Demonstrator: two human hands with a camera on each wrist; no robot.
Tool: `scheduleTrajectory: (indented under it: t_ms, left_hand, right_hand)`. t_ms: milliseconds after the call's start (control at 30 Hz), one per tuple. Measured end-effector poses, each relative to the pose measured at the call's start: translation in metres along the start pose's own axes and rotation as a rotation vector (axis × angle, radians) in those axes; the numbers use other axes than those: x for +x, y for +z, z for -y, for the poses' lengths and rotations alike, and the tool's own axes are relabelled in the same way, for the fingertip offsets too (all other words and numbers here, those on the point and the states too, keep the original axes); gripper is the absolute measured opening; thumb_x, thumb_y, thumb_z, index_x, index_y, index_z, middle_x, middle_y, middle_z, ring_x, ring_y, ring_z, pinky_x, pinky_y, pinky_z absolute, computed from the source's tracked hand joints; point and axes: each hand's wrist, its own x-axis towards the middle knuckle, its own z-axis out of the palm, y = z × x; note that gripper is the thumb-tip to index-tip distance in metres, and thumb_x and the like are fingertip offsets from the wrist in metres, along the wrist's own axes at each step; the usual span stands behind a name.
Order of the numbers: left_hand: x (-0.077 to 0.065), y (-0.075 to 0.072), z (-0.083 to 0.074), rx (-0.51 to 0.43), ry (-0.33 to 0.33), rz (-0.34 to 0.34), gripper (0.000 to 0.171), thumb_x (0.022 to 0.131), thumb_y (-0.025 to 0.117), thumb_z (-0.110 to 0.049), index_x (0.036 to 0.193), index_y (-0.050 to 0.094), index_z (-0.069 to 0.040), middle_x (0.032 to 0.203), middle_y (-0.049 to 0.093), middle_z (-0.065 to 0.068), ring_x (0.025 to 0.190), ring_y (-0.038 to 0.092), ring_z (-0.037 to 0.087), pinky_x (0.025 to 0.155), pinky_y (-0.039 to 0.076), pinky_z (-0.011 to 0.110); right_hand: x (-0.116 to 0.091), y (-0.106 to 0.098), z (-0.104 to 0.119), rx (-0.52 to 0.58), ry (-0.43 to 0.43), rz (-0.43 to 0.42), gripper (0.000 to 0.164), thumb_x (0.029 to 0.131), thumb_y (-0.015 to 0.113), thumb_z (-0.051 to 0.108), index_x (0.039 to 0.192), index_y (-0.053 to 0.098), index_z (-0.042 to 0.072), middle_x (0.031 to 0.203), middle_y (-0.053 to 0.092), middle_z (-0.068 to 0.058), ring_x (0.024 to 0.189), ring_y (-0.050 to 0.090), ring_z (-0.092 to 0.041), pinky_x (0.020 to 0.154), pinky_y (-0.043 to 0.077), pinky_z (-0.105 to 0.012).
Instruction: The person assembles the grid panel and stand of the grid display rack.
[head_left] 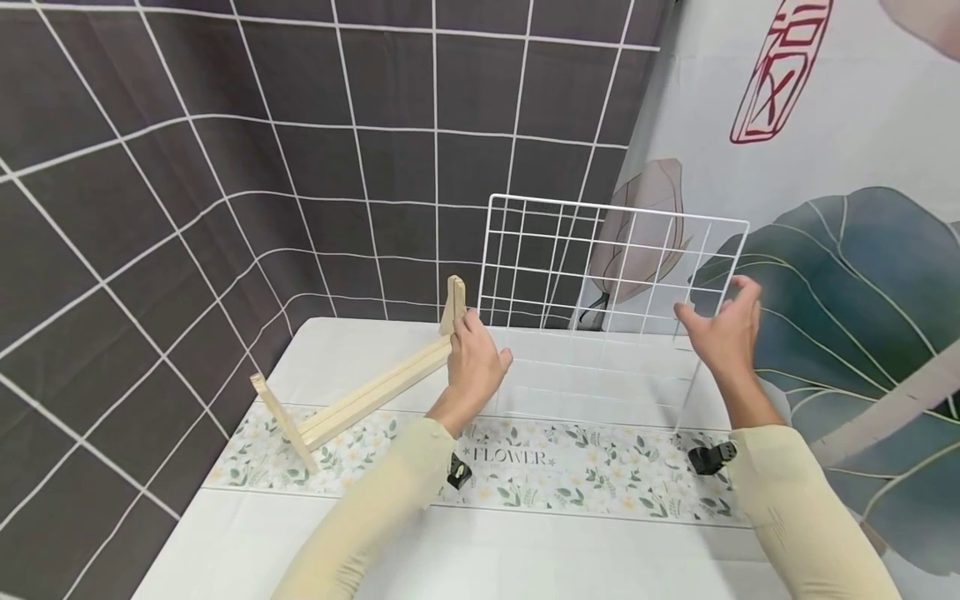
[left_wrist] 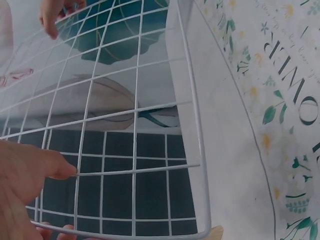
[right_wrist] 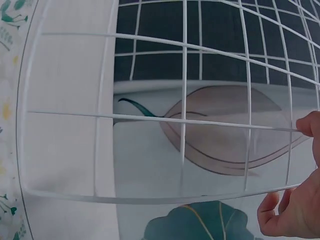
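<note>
A white wire grid panel stands upright above the table, held at both side edges. Its left edge is gripped by my left hand, with the thumb on the front wires and fingertips behind the edge in the left wrist view. My right hand holds the opposite edge, thumb on a cross wire and fingers curled round the outer wire. A pale wooden stand, two end pieces joined by long bars, lies to the left. Its far end piece is just beside my left hand; whether they touch I cannot tell.
The white table carries a floral runner printed "FLOWER". Behind and to the left hangs a dark cloth with white grid lines. A pale cloth with large painted leaves hangs at the right.
</note>
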Motion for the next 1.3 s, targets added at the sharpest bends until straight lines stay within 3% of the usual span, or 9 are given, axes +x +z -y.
scheduleTrajectory:
  t_ms: [133,267,367,600,867,967,1067,1167,1300]
  left_hand:
    - [0.004,-0.001,0.001,-0.024,0.016,-0.035,0.080,0.081,0.083,-0.021,0.140,0.036,0.002,0.127,0.056,0.022,0.104,0.066,0.040,0.076,0.060,0.046]
    - [0.007,-0.002,0.004,-0.037,0.033,-0.076,0.077,0.081,0.081,-0.021,0.140,0.036,0.001,0.111,0.068,0.022,0.082,0.072,0.038,0.063,0.058,0.044]
    - [0.011,-0.003,0.005,-0.061,0.045,-0.110,0.079,0.081,0.080,-0.019,0.143,0.035,0.000,0.105,0.070,0.022,0.072,0.072,0.036,0.057,0.056,0.044]
    - [0.020,-0.006,0.002,-0.124,0.096,-0.196,0.073,0.080,0.077,-0.017,0.140,0.039,0.000,0.099,0.068,0.013,0.072,0.070,0.033,0.061,0.056,0.044]
    - [0.024,-0.005,0.001,-0.157,0.122,-0.281,0.069,0.075,0.078,-0.014,0.133,0.045,0.001,0.093,0.068,0.009,0.069,0.068,0.032,0.060,0.056,0.044]
    - [0.026,-0.006,0.000,-0.150,0.117,-0.287,0.068,0.075,0.078,-0.014,0.133,0.044,0.000,0.094,0.067,0.009,0.068,0.067,0.032,0.060,0.056,0.043]
    - [0.027,-0.007,0.001,-0.152,0.102,-0.281,0.069,0.074,0.078,-0.013,0.133,0.043,-0.001,0.095,0.067,0.009,0.067,0.067,0.032,0.060,0.055,0.044]
    - [0.027,-0.007,0.001,-0.163,0.102,-0.270,0.069,0.074,0.078,-0.012,0.133,0.043,-0.001,0.095,0.067,0.010,0.066,0.066,0.032,0.059,0.054,0.044]
    - [0.027,-0.007,0.002,-0.160,0.079,-0.239,0.069,0.076,0.077,-0.012,0.134,0.042,-0.002,0.096,0.067,0.011,0.066,0.066,0.032,0.059,0.054,0.043]
  right_hand:
    - [0.001,0.001,0.007,0.008,-0.014,-0.051,0.083,0.091,0.071,0.039,0.154,0.020,0.019,0.129,0.041,-0.012,0.109,0.043,-0.023,0.081,0.037,-0.040]
    - [0.002,0.002,0.016,0.019,-0.044,-0.095,0.082,0.090,0.073,0.039,0.152,0.024,0.020,0.108,0.034,0.005,0.092,0.035,-0.010,0.072,0.031,-0.034]
    - [0.003,0.004,0.023,0.042,-0.079,-0.135,0.081,0.089,0.074,0.037,0.151,0.026,0.019,0.103,0.030,0.012,0.090,0.033,-0.005,0.073,0.029,-0.032]
    - [0.003,0.006,0.036,0.127,-0.151,-0.251,0.074,0.088,0.076,0.033,0.147,0.033,0.021,0.099,0.025,0.020,0.089,0.031,0.002,0.076,0.026,-0.025]
    - [-0.005,0.009,0.042,0.141,-0.170,-0.291,0.071,0.089,0.072,0.032,0.148,0.034,0.022,0.107,0.026,0.020,0.094,0.033,0.003,0.080,0.031,-0.022]
    - [-0.010,0.014,0.042,0.160,-0.246,-0.327,0.067,0.090,0.070,0.026,0.148,0.036,0.019,0.115,0.032,0.014,0.099,0.037,-0.005,0.085,0.033,-0.023]
    - [-0.016,0.022,0.040,0.164,-0.376,-0.376,0.064,0.090,0.070,0.019,0.146,0.040,0.009,0.123,0.041,-0.006,0.107,0.041,-0.019,0.091,0.033,-0.029]
    - [-0.022,0.029,0.040,0.143,-0.505,-0.394,0.061,0.088,0.071,0.016,0.141,0.044,0.000,0.129,0.042,-0.027,0.115,0.042,-0.035,0.097,0.033,-0.036]
    - [-0.030,0.040,0.043,0.089,-0.637,-0.369,0.064,0.086,0.072,0.017,0.141,0.047,-0.002,0.133,0.042,-0.033,0.126,0.041,-0.043,0.105,0.036,-0.047]
